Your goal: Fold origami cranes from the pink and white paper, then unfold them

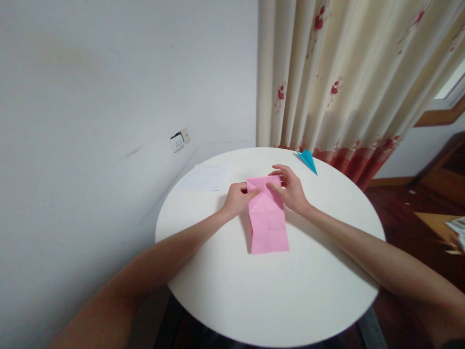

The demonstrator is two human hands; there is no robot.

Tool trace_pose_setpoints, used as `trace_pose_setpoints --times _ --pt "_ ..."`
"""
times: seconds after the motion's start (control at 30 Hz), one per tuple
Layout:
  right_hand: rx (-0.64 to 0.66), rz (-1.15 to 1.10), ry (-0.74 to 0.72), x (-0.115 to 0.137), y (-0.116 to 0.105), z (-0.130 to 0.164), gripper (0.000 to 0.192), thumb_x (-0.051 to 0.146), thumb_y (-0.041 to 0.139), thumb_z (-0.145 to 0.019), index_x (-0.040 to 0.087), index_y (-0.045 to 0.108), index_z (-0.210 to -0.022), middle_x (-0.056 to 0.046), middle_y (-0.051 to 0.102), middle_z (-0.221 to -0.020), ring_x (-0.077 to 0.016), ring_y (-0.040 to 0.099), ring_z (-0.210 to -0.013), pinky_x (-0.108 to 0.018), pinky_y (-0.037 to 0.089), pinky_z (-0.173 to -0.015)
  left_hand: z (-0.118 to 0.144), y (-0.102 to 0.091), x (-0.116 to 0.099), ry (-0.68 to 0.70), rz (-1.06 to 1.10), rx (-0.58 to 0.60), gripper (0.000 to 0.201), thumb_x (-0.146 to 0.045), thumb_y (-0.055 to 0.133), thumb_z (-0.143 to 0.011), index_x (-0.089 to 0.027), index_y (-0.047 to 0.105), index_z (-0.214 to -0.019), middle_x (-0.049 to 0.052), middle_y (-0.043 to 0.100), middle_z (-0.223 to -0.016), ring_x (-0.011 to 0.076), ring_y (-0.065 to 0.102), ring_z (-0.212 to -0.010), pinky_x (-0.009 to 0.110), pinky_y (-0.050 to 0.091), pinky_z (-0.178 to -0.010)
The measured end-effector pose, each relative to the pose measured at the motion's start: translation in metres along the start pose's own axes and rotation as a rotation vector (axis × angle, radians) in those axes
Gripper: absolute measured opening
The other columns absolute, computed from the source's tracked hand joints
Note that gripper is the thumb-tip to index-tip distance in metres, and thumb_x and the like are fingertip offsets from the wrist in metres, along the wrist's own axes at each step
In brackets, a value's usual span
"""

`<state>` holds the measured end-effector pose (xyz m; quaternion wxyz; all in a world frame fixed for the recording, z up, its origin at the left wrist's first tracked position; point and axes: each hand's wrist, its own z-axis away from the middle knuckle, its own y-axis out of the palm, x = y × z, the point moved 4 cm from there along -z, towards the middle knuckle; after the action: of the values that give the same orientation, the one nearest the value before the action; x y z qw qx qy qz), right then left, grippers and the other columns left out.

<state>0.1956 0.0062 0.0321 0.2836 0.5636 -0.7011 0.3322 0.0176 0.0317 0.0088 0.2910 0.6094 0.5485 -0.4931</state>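
Note:
A pink sheet of folded paper (268, 220), tall and narrow with crease lines, is held over the middle of the table. Its upper end is raised towards my hands, and its left side gapes a little. My left hand (238, 198) pinches the upper left edge, thumb on top and fingers behind. At the upper right, my right hand (288, 188) has its thumb on the front of the paper and its other fingers curled behind the edge, partly hidden.
The round white table (269, 295) stands against a pale wall (127, 87) with a socket (177, 142). White paper (204, 178) lies at the back left. A blue paper plane (308, 161) rests at the back right, by the flowered curtain (327, 72).

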Motion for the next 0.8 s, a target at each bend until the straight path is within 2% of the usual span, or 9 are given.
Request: trace_pose_setpoints --times 0.1,0.2,0.37,0.5,0.63,0.8 --pt "0.038 0.152 -0.145 0.009 -0.005 -0.004 0.024 0.035 0.067 -0.08 0.022 0.065 -0.1 -0.006 0.066 -0.098 -0.0164 0.058 -0.078 -0.028 0.045 -0.065 0.001 0.001 -0.004 0.016 -0.02 0.02 0.035 -0.045 0.072 -0.072 -0.009 0.071 -0.074 0.003 0.065 -0.068 0.0127 0.054 -0.059 0.023 0.039 -0.053" --pt "0.068 0.2 -0.195 0.014 -0.004 -0.004 0.014 0.033 0.065 -0.082 0.021 0.067 -0.09 -0.005 0.066 -0.088 -0.0162 0.057 -0.075 -0.028 0.043 -0.065 0.002 0.002 -0.005 0.02 -0.017 0.024 0.034 -0.044 0.073 -0.071 -0.009 0.07 -0.073 0.003 0.064 -0.068 0.0123 0.053 -0.059 0.023 0.039 -0.054" --pt "0.125 0.165 -0.176 0.017 0.002 -0.002 0.013 0.032 0.066 -0.081 0.019 0.066 -0.08 -0.005 0.066 -0.087 -0.0156 0.056 -0.073 -0.029 0.044 -0.067 0.005 0.002 -0.007 0.046 -0.033 0.001 0.037 -0.047 0.073 -0.07 -0.01 0.069 -0.075 0.003 0.063 -0.069 0.0125 0.052 -0.06 0.023 0.038 -0.054" --pt "0.121 0.111 -0.118 0.014 0.002 -0.003 0.015 0.032 0.067 -0.079 0.017 0.066 -0.075 -0.005 0.068 -0.087 -0.0139 0.056 -0.069 -0.027 0.042 -0.062 0.005 0.002 -0.009 0.081 -0.008 0.001 0.041 -0.053 0.063 -0.077 -0.012 0.066 -0.073 0.001 0.059 -0.067 0.0117 0.048 -0.061 0.023 0.036 -0.056" --pt "0.104 0.068 -0.065 0.011 -0.001 -0.004 0.016 0.033 0.066 -0.078 0.017 0.066 -0.075 -0.005 0.069 -0.087 -0.0156 0.059 -0.074 -0.028 0.044 -0.067 0.004 0.002 -0.008 0.06 0.076 0.011 0.047 -0.057 0.054 -0.083 -0.013 0.06 -0.067 -0.001 0.052 -0.063 0.0112 0.044 -0.06 0.023 0.035 -0.057" --pt "0.109 0.097 -0.055 0.013 -0.003 -0.004 0.016 0.034 0.065 -0.078 0.018 0.066 -0.075 -0.006 0.069 -0.09 -0.0175 0.061 -0.077 -0.03 0.046 -0.069 0.005 0.004 -0.009 0.033 0.162 0.032 0.046 -0.058 0.055 -0.082 -0.014 0.058 -0.066 0.0 0.053 -0.065 0.0119 0.045 -0.061 0.023 0.036 -0.058"
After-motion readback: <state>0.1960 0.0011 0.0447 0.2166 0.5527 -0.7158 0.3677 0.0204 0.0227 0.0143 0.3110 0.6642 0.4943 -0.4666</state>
